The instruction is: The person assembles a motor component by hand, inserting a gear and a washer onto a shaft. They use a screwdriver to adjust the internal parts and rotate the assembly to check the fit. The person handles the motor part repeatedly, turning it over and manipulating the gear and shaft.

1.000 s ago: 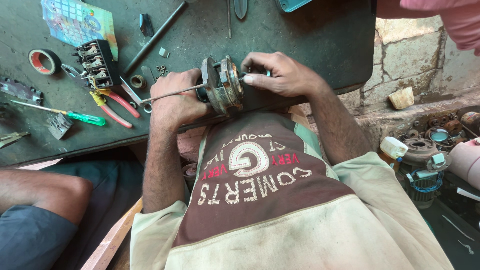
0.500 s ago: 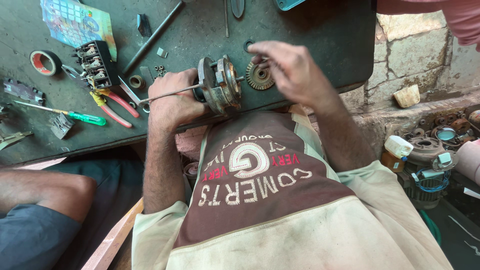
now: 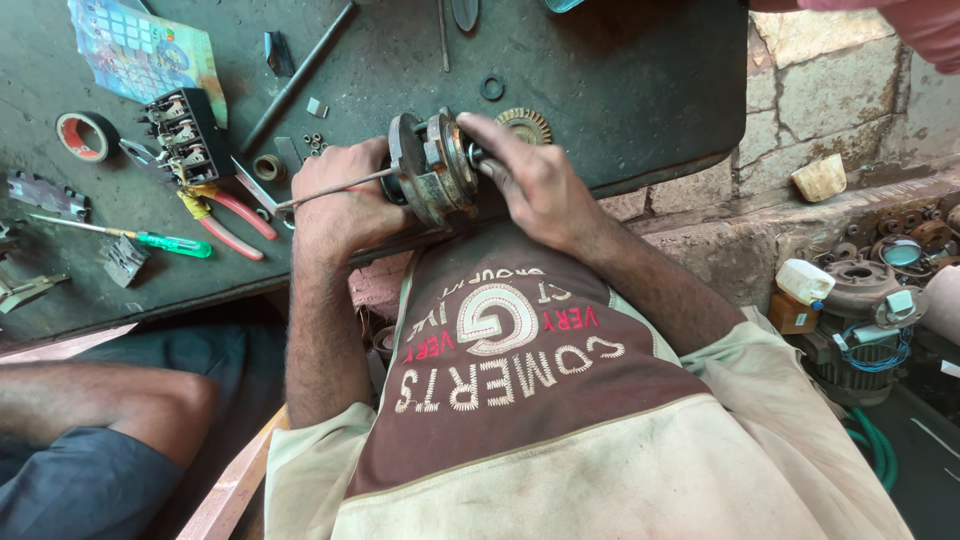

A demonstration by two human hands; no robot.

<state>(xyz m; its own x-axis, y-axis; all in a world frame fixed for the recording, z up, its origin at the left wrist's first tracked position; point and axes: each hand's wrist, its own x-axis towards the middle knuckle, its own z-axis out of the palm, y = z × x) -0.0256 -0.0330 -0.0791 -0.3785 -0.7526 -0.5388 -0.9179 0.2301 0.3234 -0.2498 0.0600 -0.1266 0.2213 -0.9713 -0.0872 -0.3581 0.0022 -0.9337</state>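
A round metal motor part (image 3: pixel 432 168) with discs on a shaft sits at the near edge of the dark workbench (image 3: pixel 620 70). My left hand (image 3: pixel 335 195) grips its left side, with a thin metal rod (image 3: pixel 335 186) running across the fingers. My right hand (image 3: pixel 530 175) is closed on the part's right end. A small brass-coloured gear (image 3: pixel 525 123) lies on the bench just behind my right hand, with a dark ring (image 3: pixel 491 87) beyond it.
Red-handled pliers (image 3: pixel 235 222), a green-handled screwdriver (image 3: pixel 150 240), a red tape roll (image 3: pixel 82 136), a black terminal block (image 3: pixel 185 135) and a long dark rod (image 3: pixel 298 75) lie on the left. Another person's arm (image 3: pixel 100 400) is at the lower left. Motors (image 3: pixel 860 300) sit on the floor at right.
My right hand left the motor part, set a gear down on the bench behind it, and has come back onto the part's right end. The left hand kept its grip.
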